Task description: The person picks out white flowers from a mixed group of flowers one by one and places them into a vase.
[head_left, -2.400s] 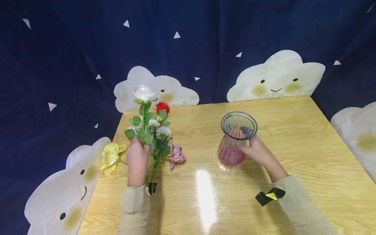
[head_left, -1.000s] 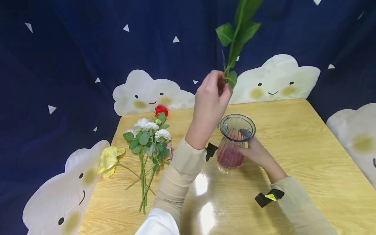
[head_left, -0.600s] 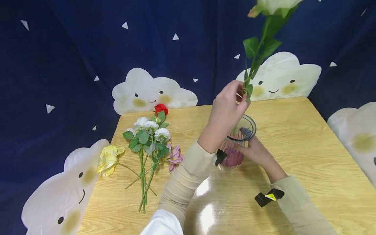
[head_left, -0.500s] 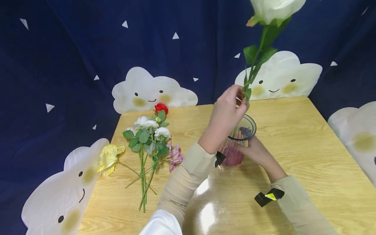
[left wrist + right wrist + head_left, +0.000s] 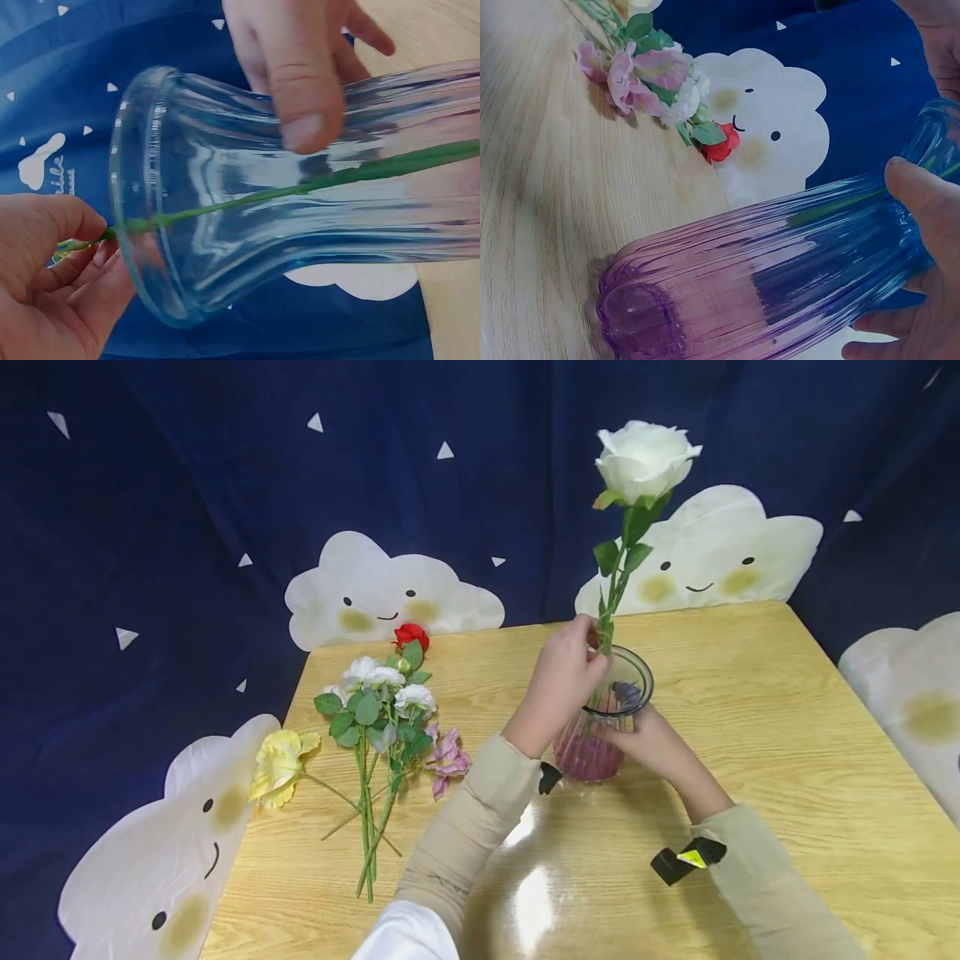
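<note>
My left hand (image 5: 558, 681) pinches the green stem of a white rose (image 5: 645, 462) right at the mouth of a ribbed glass vase (image 5: 588, 752). The rose stands nearly upright, and its lower stem (image 5: 337, 177) runs down inside the vase, as the left wrist view shows. The glass is bluish at the flared rim and pink to purple toward the base. Around the vase's neck my right hand (image 5: 656, 743) has its thumb on one side and fingers on the other. In the right wrist view the vase's purple base (image 5: 641, 322) stands on the wooden table.
Left on the table (image 5: 465, 893) lie a red rose (image 5: 412, 637), several white flowers (image 5: 414, 699) with crossing stems, a pink flower (image 5: 447, 760) and a yellow flower (image 5: 279, 767). A dark blue curtain (image 5: 525, 485) with clouds hangs behind.
My left hand picked the white rose from the bunch, carried it right and up, then lowered its stem into the vase. My right hand kept its hold on the vase.
</note>
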Demonstrator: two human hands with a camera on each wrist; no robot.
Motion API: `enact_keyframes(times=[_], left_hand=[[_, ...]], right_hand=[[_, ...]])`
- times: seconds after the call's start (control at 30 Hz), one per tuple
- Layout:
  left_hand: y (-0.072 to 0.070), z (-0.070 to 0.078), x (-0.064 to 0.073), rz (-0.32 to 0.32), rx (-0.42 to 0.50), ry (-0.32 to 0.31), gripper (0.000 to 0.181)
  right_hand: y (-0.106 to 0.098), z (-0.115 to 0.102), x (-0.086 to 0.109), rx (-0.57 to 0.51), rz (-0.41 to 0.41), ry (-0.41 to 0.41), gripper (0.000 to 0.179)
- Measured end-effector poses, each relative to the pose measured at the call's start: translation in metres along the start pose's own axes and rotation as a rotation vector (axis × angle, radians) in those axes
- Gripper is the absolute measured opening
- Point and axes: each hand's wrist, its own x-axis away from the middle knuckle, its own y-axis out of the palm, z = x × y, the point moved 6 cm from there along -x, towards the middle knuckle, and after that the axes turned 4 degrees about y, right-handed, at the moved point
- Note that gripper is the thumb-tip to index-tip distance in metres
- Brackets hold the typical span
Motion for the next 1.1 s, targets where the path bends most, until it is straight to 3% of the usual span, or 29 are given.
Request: enact_keyframes(times=[0.1, 0.23, 0.6, 0.93, 1.1], left_hand=[[0.002, -0.003, 0.003, 0.016, -0.030, 0.025, 0.017], [0.002, -0.006, 0.007, 0.033, -0.079, 0.011, 0.016], [-0.004, -0.009, 0.017, -0.013, -0.222, -0.005, 0.018], [-0.016, -0.033, 0.030, 0.015, -0.265, -0.068, 0.019], [-0.015, -0.052, 0.039, -0.049, -0.325, -0.144, 0.020]], right_hand=[[0.001, -0.001, 0.000, -0.013, 0.004, -0.026, 0.073], [0.000, -0.002, -0.001, -0.021, 0.007, -0.042, 0.074], [0.000, 0.001, 0.000, -0.013, 0.022, -0.054, 0.075], [-0.001, 0.000, 0.000, 0.013, 0.036, -0.045, 0.077], [-0.001, 0.001, 0.000, 0.023, 0.041, -0.035, 0.077]])
